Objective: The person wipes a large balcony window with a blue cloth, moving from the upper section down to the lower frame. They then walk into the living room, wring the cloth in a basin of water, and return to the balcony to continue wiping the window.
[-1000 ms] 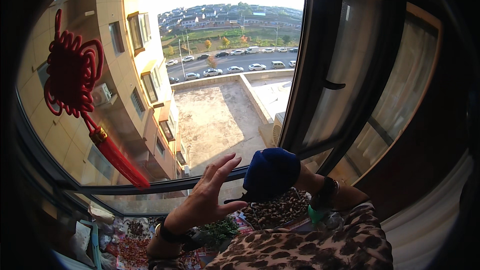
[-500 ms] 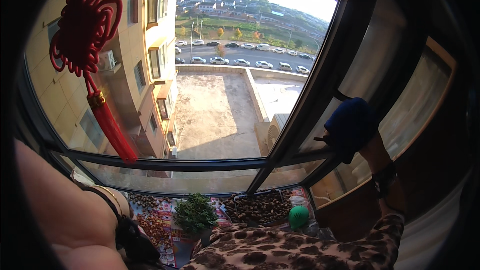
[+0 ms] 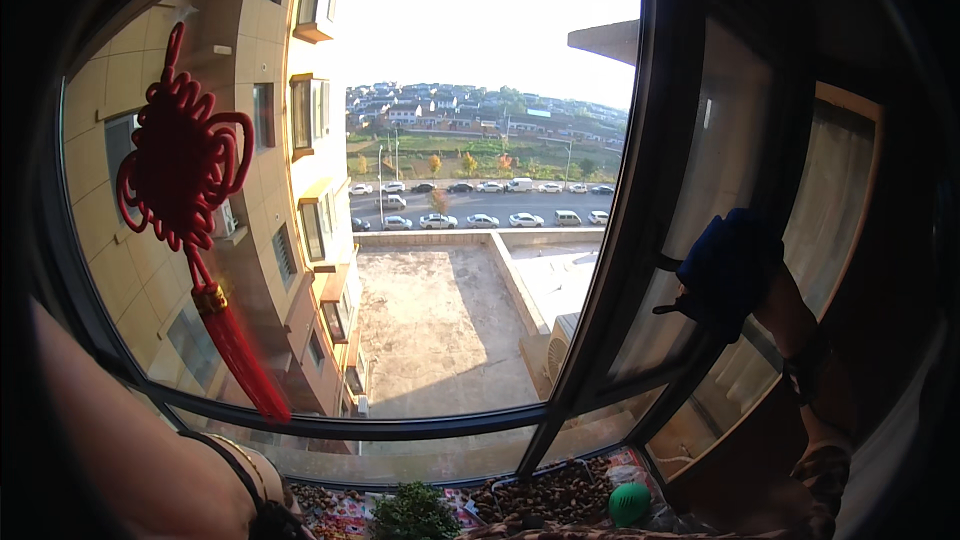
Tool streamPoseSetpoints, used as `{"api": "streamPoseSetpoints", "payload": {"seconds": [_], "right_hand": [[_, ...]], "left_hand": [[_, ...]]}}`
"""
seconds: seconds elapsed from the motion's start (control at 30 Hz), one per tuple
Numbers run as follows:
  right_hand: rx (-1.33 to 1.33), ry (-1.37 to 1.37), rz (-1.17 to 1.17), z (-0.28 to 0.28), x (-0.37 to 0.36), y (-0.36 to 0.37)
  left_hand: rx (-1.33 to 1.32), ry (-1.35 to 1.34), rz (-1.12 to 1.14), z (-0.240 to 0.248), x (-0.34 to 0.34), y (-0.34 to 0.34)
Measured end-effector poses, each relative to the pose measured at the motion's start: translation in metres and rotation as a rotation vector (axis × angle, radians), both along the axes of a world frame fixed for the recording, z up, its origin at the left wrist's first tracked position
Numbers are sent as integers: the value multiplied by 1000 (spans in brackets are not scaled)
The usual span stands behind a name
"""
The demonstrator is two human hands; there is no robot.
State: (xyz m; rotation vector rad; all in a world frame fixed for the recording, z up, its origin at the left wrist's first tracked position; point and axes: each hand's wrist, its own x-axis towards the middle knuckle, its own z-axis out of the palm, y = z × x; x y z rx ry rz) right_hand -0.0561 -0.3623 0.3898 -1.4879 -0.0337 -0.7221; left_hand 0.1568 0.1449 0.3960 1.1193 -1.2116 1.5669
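My right hand (image 3: pixel 783 308) is pressed to the window at the right, mostly hidden by a bunched dark blue cloth (image 3: pixel 728 265) that it grips. A short dark tip, perhaps a window handle, sticks out beside the cloth, too dim to make out. On that wrist is a dark band. At the lower left is my bent left arm (image 3: pixel 150 440), with a black band and a thin gold bracelet (image 3: pixel 262 480) at the wrist. My left hand (image 3: pixel 262 462) shows only a small patch of skin; its fingers are hidden. Dark frame bars (image 3: pixel 575 380) divide the window glass.
A red knotted ornament (image 3: pixel 180 160) with a tassel hangs at the left. Below the window are a green plant (image 3: pixel 415 512), a tray of brown nut-like pieces (image 3: pixel 545 495) and a green ribbed object (image 3: pixel 629 505). Buildings, a road and parked cars show outside.
The view has tilted upward, so the whole scene sits lower. My right hand stays at the right-hand window with the blue cloth, and less of my patterned clothing shows.
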Motion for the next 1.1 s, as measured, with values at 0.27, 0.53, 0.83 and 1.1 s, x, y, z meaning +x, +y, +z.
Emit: {"api": "streamPoseSetpoints", "payload": {"seconds": [0.27, 0.53, 0.83, 1.1], "right_hand": [[-41, -130, 87, 38, 13, 8], [-29, -87, 50, 41, 72, -51], [-614, -422, -856, 93, 221, -73], [-1358, -607, -1074, 54, 342, -44]], "left_hand": [[-35, -13, -34, 12, -15, -13], [-52, -48, -56, 29, 7, -39], [-225, -88, -177, 40, 14, -58], [58, -109, 67, -89, 20, -57]]}}
